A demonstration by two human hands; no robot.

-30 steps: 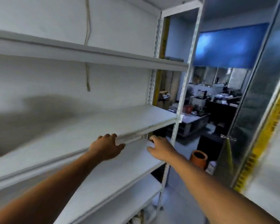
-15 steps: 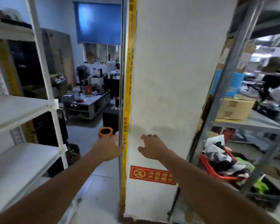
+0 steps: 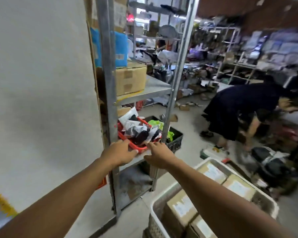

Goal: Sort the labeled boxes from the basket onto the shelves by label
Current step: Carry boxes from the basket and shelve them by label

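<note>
Both hands are out in front and holding nothing: the left hand (image 3: 120, 152) and the right hand (image 3: 159, 154) hang with fingers loose, in line with a red tray (image 3: 136, 146) on the grey metal shelf (image 3: 144, 93); touching it or not, I can't tell through the blur. The white basket (image 3: 162, 200) sits low at the right, with at least four labeled boxes (image 3: 181, 208) inside. Plenty of sorting looks left.

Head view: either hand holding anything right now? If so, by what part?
Nothing held. Left hand and right hand are both out in front, fingers relaxed, empty. The labeled boxes sit untouched in the white basket below.
</note>
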